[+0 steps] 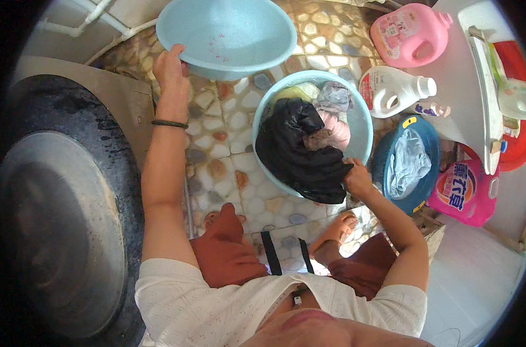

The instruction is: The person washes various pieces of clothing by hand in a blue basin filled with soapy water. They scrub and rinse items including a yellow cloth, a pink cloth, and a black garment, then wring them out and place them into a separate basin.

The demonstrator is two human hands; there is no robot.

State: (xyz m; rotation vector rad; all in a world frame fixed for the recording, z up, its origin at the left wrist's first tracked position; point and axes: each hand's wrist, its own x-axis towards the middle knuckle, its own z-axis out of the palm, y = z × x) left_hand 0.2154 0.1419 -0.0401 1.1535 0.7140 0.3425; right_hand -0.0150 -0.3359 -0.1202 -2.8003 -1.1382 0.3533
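Note:
My left hand (172, 69) grips the near left rim of a large light-blue plastic basin (241, 32), which is tilted and has small red marks inside. A second light-blue basin (366, 139) stands on the floor in front of me, holding wet laundry. Black cloth (289, 147) covers its left side and hangs over the near rim. My right hand (357, 178) pinches an edge of this cloth at the basin's near right rim. Behind it lie a pink garment (334, 130), a greyish one (333, 96) and a yellow-green one (304, 91).
At right stand a pink detergent jug (402, 37), a white jug (391, 91), a dark-blue tub (381, 160) with pale-blue cloth (408, 160), and a pink detergent bag (465, 193). A big round pan lid (67, 234) lies at left. Pebble-patterned tiles (211, 173) cover the floor.

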